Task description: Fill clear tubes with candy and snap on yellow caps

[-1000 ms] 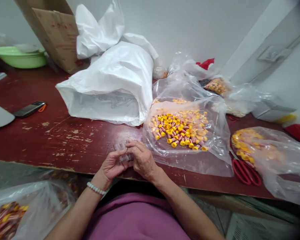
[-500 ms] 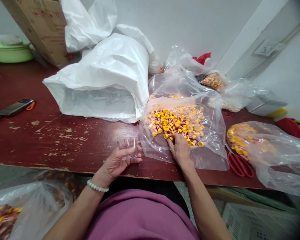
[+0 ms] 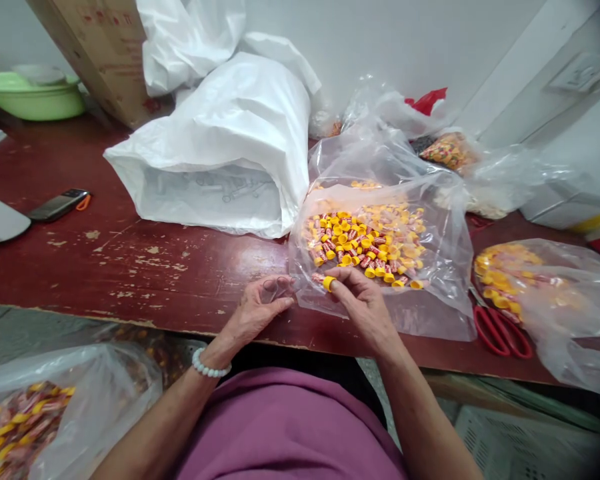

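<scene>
Work surface: a worn red table (image 3: pixel 130 267) supports all items below. A white sack (image 3: pixel 240 127) lies on it, mouth toward the person; this placement presumably keeps its contents accessible. To its right, a clear bag (image 3: pixel 430 313) lies flat, its loose yellow-capped pieces (image 3: pixel 350 233) near the front, probably for easy pickup. Red-handled scissors (image 3: pixel 503 331) rest beside the bag's right side, handles toward the near table edge.

Right hand (image 3: pixel 367 307): pinching one yellow-capped piece (image 3: pixel 327 284) between thumb and fingers. The grip is at the yellow end, which apparently leaves the printed end exposed. Left hand (image 3: pixel 257 308): thumb and curled fingers grasping a clear container (image 3: pixel 279 287), seemingly lightly, as suits a thin wall. Container axis and opening direction: cannot be determined; transparency and the fingers obscure them.

Held piece: located over the near-left part of the clear bag, between the hands. Its long axis runs roughly left to right, slightly slanted. The printed end points left, toward the container side; the yellow end faces the right hand.
</scene>
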The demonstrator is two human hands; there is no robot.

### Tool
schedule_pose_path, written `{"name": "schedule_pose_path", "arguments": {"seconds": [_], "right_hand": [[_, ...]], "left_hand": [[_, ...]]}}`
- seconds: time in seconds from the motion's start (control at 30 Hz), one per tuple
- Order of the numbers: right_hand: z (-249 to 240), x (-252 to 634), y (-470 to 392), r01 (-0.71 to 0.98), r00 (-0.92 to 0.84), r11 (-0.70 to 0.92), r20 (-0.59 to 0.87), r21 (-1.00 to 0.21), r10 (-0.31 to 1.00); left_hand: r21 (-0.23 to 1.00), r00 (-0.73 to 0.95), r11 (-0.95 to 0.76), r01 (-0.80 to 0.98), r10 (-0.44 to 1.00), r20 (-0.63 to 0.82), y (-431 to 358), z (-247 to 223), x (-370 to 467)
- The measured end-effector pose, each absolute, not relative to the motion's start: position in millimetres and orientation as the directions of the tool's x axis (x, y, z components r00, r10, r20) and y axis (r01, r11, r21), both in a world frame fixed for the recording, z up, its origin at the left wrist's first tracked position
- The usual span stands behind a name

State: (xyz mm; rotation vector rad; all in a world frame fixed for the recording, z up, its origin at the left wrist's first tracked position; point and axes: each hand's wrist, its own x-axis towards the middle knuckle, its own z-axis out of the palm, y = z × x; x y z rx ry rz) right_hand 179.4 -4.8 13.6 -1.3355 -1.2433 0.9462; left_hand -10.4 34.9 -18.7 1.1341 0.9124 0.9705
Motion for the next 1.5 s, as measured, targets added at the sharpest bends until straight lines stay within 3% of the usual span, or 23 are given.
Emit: {"name": "schedule_pose_path", "arguments": {"seconds": [0.1, 0.2, 0.3, 0.4, 0.53, 0.63, 0.7, 0.87, 0.93, 1.07, 1.2, 1.33, 1.43, 1.5], "right_hand": [[19.4, 167.4, -6.8, 0.074, 0.03, -0.004, -0.002, -0.997, 1.0], [15.1, 165.1, -4.5, 0.118, -0.03, -0.027, -0.031, -0.993, 0.999], [11.2, 165.7, -3.6, 0.169, 0.025, 0.014, 0.019, -0.985, 1.0], [10.2, 166.2, -5.5, 0.27, 0.143, 0.128, 0.171, -0.955, 0.975], [2.6, 161.3, -9.8, 0.582, -0.048, 0.375, 0.43, -0.722, 0.901], [-7.9, 155.1, -10.4, 0.692, -0.207, 0.468, 0.47, -0.549, 0.858], [-13.0, 155.9, -7.1, 0.688, -0.229, 0.484, 0.47, -0.541, 0.852], [-21.2, 193.2, 17.9, 0.759, 0.006, 0.341, 0.53, -0.554, 0.848], [-28.2, 213.7, 30.3, 0.859, 0.031, 0.24, 0.513, -0.453, 0.858], [-44.5, 233.7, 44.2, 0.961, -0.045, 0.133, 0.335, -0.243, 0.941], [-50.0, 236.3, 48.0, 0.949, -0.001, 0.098, 0.308, -0.299, 0.951], [-44.7, 237.1, 47.4, 0.925, 0.048, 0.089, 0.346, -0.369, 0.937], [-30.1, 219.9, 34.6, 0.79, 0.19, 0.082, 0.369, -0.608, 0.91], [-15.1, 199.4, 20.5, 0.531, 0.261, 0.122, 0.298, -0.838, 0.918]], "left_hand": [[0.999, 0.33, 0.031, -0.023, 0.944, -0.022, 35.1, -20.9, -11.8], [0.999, 0.39, -0.035, 0.038, 0.921, 0.017, 33.5, -24.1, -15.9], [1.0, 0.431, -0.023, 0.011, 0.902, 0.016, 30.8, -25.9, -17.5], [0.998, 0.41, 0.039, -0.044, 0.912, -0.017, 28.9, -26.4, -15.5], [0.988, 0.37, 0.123, -0.089, 0.925, -0.081, 26.8, -24.8, -11.1], [0.982, 0.33, 0.181, -0.057, 0.932, -0.153, 24.9, -21.8, -8.5], [0.976, 0.326, 0.211, -0.044, 0.927, -0.186, 24.5, -20.0, -8.3], [0.963, 0.346, 0.247, -0.109, 0.917, -0.196, 29.1, -21.3, -14.4], [0.958, 0.353, 0.259, -0.123, 0.914, -0.201, 30.7, -23.4, -17.6], [0.912, 0.403, 0.351, -0.21, 0.881, -0.246, 29.4, -24.6, -19.1], [0.865, 0.467, 0.426, -0.266, 0.842, -0.271, 26.7, -19.9, -16.4], [0.886, 0.492, 0.395, -0.244, 0.838, -0.238, 25.0, -18.2, -14.1], [0.926, 0.482, 0.328, -0.186, 0.852, -0.205, 24.0, -21.7, -11.1], [0.947, 0.47, 0.299, -0.117, 0.857, -0.213, 23.4, -23.8, -7.9]]}}
